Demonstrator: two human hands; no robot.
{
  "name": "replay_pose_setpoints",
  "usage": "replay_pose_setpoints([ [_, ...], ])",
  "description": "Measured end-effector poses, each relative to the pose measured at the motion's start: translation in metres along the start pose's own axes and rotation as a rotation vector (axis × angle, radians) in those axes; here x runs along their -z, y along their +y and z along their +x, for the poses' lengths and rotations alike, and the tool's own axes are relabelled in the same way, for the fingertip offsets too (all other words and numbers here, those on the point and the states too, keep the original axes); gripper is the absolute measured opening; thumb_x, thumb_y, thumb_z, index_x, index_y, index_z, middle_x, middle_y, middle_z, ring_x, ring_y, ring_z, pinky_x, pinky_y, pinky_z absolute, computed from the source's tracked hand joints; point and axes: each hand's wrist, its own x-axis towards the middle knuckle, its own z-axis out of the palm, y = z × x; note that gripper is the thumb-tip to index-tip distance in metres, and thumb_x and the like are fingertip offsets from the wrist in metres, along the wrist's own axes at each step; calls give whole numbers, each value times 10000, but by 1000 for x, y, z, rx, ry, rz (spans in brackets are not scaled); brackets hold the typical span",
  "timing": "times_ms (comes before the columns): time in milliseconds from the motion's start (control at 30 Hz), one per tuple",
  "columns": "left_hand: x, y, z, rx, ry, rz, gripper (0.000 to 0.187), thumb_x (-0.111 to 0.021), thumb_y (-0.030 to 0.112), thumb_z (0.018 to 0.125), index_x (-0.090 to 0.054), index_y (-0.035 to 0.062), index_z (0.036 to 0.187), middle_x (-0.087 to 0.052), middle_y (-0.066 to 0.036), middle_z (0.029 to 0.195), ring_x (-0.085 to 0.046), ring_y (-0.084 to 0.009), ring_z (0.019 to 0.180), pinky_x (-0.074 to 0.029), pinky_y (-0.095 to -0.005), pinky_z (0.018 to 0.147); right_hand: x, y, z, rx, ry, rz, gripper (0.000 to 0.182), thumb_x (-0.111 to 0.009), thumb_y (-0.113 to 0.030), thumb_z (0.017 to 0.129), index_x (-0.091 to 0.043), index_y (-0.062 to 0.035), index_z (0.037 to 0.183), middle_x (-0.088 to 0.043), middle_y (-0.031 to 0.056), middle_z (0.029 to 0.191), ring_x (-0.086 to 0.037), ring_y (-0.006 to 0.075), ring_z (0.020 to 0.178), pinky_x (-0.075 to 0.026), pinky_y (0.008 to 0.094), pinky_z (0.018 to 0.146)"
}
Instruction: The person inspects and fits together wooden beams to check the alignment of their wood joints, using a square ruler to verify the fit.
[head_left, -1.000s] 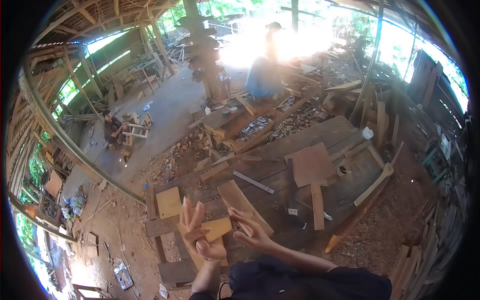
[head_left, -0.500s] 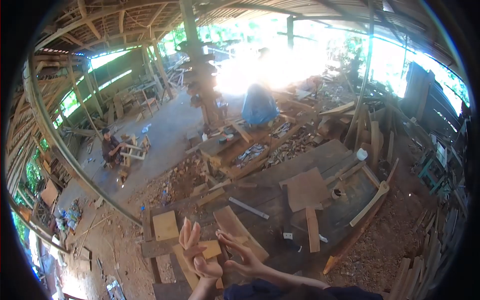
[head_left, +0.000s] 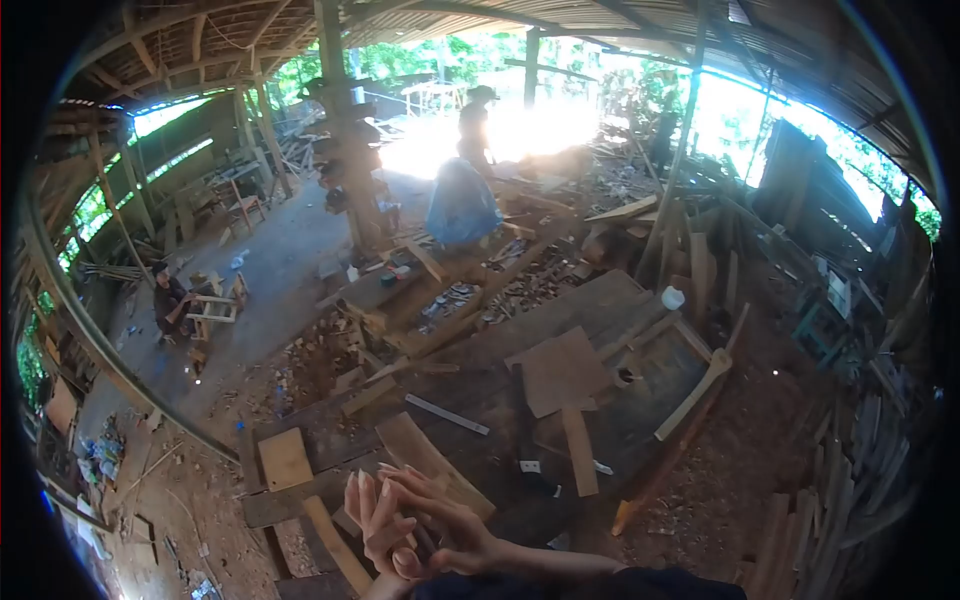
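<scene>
My left hand (head_left: 377, 525) is raised low in the view, its fingers pointing up and slightly curled. Against it rests my right hand (head_left: 450, 522), whose outstretched fingers lie across the left fingers. I see no object in either hand; the space between the palms is shaded. Both hands are over the near edge of a dark wooden workbench (head_left: 520, 440). Just beyond them a wooden board (head_left: 425, 450) lies on the bench, with a metal ruler-like strip (head_left: 447, 414) behind it. To their left is a square wood piece (head_left: 286, 458).
A flat brown panel (head_left: 560, 372), a narrow wood strip (head_left: 579, 450) and a white container (head_left: 672, 298) are on the bench. A slanting pole (head_left: 130, 380) stands left. One person (head_left: 172, 302) sits by a small wooden frame (head_left: 212, 308); another person (head_left: 474, 130) stands behind blue sheeting (head_left: 462, 205).
My hands have come together, the right fingers now across the left; before, they were apart. The whole view has shifted, so the surroundings appear further left.
</scene>
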Motion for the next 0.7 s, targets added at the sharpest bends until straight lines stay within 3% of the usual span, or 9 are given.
replay_pose_setpoints([
  [100,2,-12,6,-58,39,101,390,-266,403,1082,-485,93,995,-618,-223,1316,-472,-463,1352,-278,-639,1128,-1,39,-21,-57,18,27,787,-580,-495,969,-335,-14,1542,-327,196,1600,-248,330,1513,-105,493,1229],
  [167,1,-7,14,-15,101,109,375,-230,343,1077,-469,71,979,-617,-238,1306,-476,-482,1339,-290,-646,1115,-5,70,-46,-325,69,102,676,-586,-401,996,-372,-47,1531,-356,160,1594,-252,294,1514,-115,481,1231],
  [200,3,-7,13,23,75,74,360,-190,364,1069,-411,88,1001,-575,-203,1372,-368,-456,1421,-256,-623,1163,-3,81,-56,-389,65,45,606,-576,-325,1016,-388,-49,1522,-382,144,1583,-262,269,1510,-111,469,1233],
  [300,1,-8,18,-41,107,82,358,-222,315,1067,-455,55,988,-627,-256,1275,-479,-492,1331,-305,-647,1096,-1,93,-62,-428,69,48,602,-562,-334,1025,-385,-47,1524,-389,146,1577,-276,265,1504,-125,463,1232],
  [367,4,-8,17,-22,66,92,364,-212,348,1069,-441,71,1012,-599,-224,1332,-421,-477,1376,-277,-631,1131,-2,70,-42,-436,71,127,651,-578,-378,1009,-379,-33,1525,-380,152,1582,-295,251,1496,-129,463,1232],
  [433,5,-2,16,13,11,94,372,-202,381,1072,-427,86,1036,-571,-193,1388,-364,-462,1422,-249,-616,1167,-1,41,-18,-275,5,109,751,-600,-468,973,-376,-3,1519,-366,188,1582,-303,284,1494,-136,482,1228],
  [467,4,1,18,-16,11,126,405,-225,388,1076,-462,63,1026,-601,-220,1336,-422,-471,1380,-262,-628,1141,0,23,-8,-279,8,106,751,-600,-468,973,-376,-3,1519,-366,188,1582,-303,284,1494,-136,482,1228],
  [533,4,-2,16,-50,19,166,438,-248,395,1081,-497,41,1015,-631,-246,1284,-480,-479,1338,-275,-641,1115,3,-5,15,-26,-6,-47,849,-609,-552,932,-373,22,1512,-349,226,1579,-304,331,1492,-132,507,1224],
  [700,5,-7,6,-52,-86,-10,488,-262,408,1089,-558,39,971,-603,-232,1352,-455,-459,1371,-256,-644,1123,11,-13,19,35,-5,-109,892,-623,-579,903,-373,23,1511,-343,240,1577,-302,359,1489,-139,526,1220],
])
